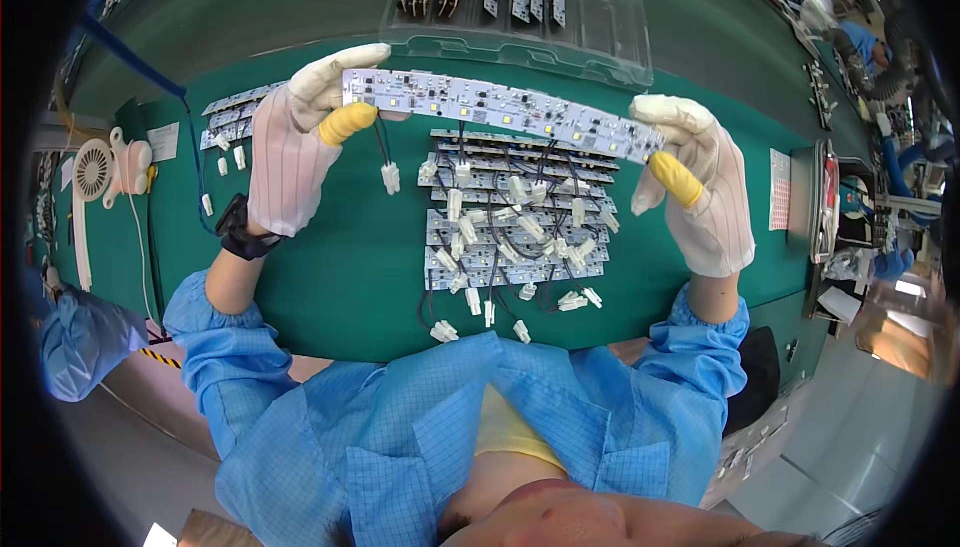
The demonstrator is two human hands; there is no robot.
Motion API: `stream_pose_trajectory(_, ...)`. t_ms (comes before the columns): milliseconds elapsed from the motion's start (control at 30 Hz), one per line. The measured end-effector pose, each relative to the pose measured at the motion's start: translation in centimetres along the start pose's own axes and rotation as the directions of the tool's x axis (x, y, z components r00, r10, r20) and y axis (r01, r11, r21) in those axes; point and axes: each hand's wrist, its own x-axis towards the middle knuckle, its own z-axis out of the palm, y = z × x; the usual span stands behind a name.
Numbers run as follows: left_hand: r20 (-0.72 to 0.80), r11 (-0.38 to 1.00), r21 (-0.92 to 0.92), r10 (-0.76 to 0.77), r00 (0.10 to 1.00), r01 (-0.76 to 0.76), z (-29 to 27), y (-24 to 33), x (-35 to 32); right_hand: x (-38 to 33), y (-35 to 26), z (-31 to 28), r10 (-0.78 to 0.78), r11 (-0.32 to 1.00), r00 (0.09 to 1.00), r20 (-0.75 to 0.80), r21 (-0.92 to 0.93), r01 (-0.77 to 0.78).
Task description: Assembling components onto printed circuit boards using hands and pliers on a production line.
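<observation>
A long white LED circuit strip (500, 107) is held level above the green table, with a black wire and white connector (390, 178) dangling from its left part. My left hand (300, 142), in a white glove with a yellow thumb cot, grips the strip's left end. At the strip's right end sits my right hand (695, 182), gloved the same way, pinching it. Below the strip lies a pile of several similar strips (515, 227) with wires and white plugs.
A clear plastic tray (520, 17) with several boards stands at the back of the green table (330, 267). More strips (235, 117) lie at the left. A small white fan (95, 169) sits at far left. Other people work at the top right.
</observation>
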Motion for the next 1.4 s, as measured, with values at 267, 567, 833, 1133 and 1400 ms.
stream_pose_trajectory(267,0.157,0.993,-0.103,0.070,0.985,-0.054,0.5,0.7,-0.9,0.9,1.1,-1.1,0.056,0.995,0.997,-0.045,-0.079,-0.059)
stream_pose_trajectory(567,0.030,0.988,0.116,-0.105,0.994,0.101,0.6,-0.1,0.7,-0.5,-0.2,-0.6,0.032,0.992,0.992,0.125,0.116,-0.046)
stream_pose_trajectory(833,-0.035,0.993,0.101,-0.052,0.998,0.055,0.3,-0.4,0.1,0.1,-0.1,-0.7,-0.011,0.996,0.990,0.138,0.091,-0.001)
stream_pose_trajectory(1133,0.168,0.984,-0.172,0.073,0.983,-0.043,0.6,1.1,-1.5,1.5,2.6,-2.1,-0.173,0.985,0.969,0.176,0.012,0.174)
stream_pose_trajectory(1400,0.199,0.970,-0.240,0.093,0.975,-0.044,0.0,0.8,-1.2,1.9,2.5,0.2,-0.049,0.998,0.999,0.000,0.046,0.049)
